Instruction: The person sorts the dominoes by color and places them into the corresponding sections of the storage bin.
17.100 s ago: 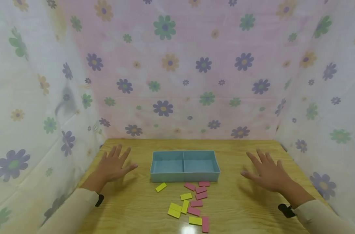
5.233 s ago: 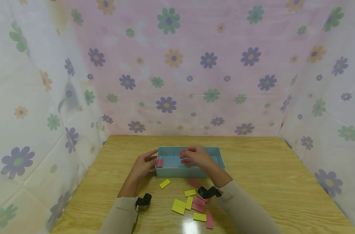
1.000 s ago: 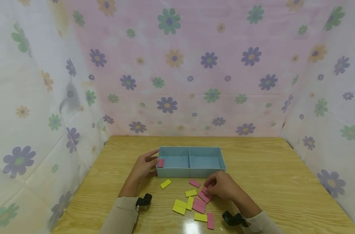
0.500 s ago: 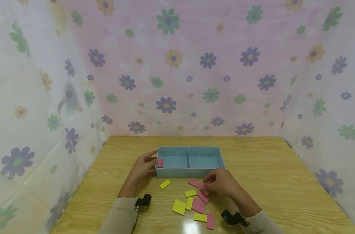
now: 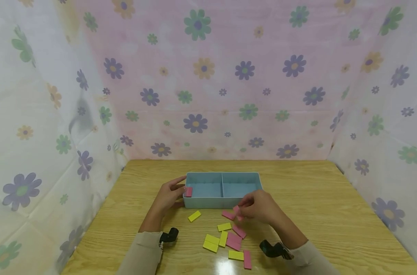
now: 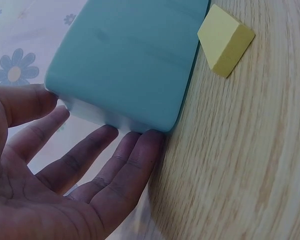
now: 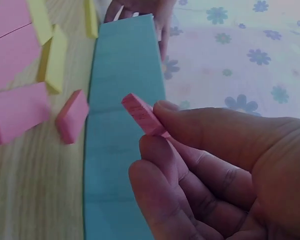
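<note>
A light blue box (image 5: 205, 203) with two compartments stands on the table. My left hand (image 5: 168, 195) is at its left end, fingertips touching the end wall (image 6: 102, 112) and thumb at the rim, fingers fairly straight. One pink block (image 5: 189, 192) lies in the front left corner of the left compartment. Thumb and fingers of my right hand (image 5: 261, 206) pinch another pink block (image 7: 142, 116), tilted, just in front of the box's right half. In the right wrist view the box's front wall (image 7: 117, 165) is behind that block.
Before the box lie several pink blocks (image 5: 234, 241) and several yellow blocks (image 5: 211, 243), some side by side. A lone yellow block (image 5: 194, 216) sits near the box's front left. Flowered cloth (image 5: 215, 114) hangs around the wooden table (image 5: 297, 179).
Since the earliest frame, one pink block has come into the left compartment and my left hand has moved to the box. In the last second, my right hand has moved a pink block toward the box.
</note>
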Demonstrator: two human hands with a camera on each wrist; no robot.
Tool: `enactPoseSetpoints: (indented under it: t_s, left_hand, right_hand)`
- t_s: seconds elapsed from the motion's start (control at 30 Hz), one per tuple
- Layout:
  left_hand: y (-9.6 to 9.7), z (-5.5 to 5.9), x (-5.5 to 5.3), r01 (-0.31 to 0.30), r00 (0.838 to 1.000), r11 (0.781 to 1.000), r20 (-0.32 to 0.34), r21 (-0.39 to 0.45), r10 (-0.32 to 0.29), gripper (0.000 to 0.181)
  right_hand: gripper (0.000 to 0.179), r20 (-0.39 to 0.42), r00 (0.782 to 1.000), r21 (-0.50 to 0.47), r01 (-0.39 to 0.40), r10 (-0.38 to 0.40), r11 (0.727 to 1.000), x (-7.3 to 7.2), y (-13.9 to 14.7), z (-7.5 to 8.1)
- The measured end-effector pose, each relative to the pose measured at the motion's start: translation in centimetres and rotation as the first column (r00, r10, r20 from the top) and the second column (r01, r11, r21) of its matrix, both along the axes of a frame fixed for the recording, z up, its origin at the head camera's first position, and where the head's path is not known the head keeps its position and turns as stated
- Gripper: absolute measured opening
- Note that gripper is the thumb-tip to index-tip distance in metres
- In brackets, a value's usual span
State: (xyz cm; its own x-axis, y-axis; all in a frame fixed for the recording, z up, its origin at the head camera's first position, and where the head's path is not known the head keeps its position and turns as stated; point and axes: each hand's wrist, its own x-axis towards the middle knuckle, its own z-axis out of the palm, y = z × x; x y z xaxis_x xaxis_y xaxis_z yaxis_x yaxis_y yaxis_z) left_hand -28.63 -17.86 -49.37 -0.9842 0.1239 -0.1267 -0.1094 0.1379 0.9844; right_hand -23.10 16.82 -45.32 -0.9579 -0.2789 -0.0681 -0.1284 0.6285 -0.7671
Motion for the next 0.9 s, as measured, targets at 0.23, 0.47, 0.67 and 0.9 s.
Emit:
enactPoseSetpoints:
  t_s: [0.23, 0.47, 0.67, 0.9]
  left_hand:
    - [0.0, 0.0, 0.0, -0.003, 1.0, 1.0, 0.001, 0.001, 0.003, 0.052]
    - [0.0, -0.1, 0.0, -0.003, 1.0, 1.0, 0.005, 0.006, 0.003, 0.052]
    - [0.0, -0.1, -0.1, -0.001, 1.0, 1.0, 0.002, 0.005, 0.001, 0.052]
    - [0.0, -0.1, -0.1, -0.007, 1.0, 1.0, 0.002, -0.001, 0.007, 0.052]
  right_hand:
    - [0.014, 0.018, 1.0, -0.069, -0.004, 0.005, 0.998, -0.6, -0.6, 0.8]
    - [0.015, 0.038, 0.999, -0.12, 0.024, -0.02, 0.992, -1.0, -1.5, 1.5]
    - [0.02, 0.092, 0.995, -0.207, 0.058, -0.039, 0.977, -1.5, -2.1, 2.0]
    - [0.022, 0.096, 0.994, -0.235, 0.069, -0.047, 0.97, -1.9, -2.9, 2.5]
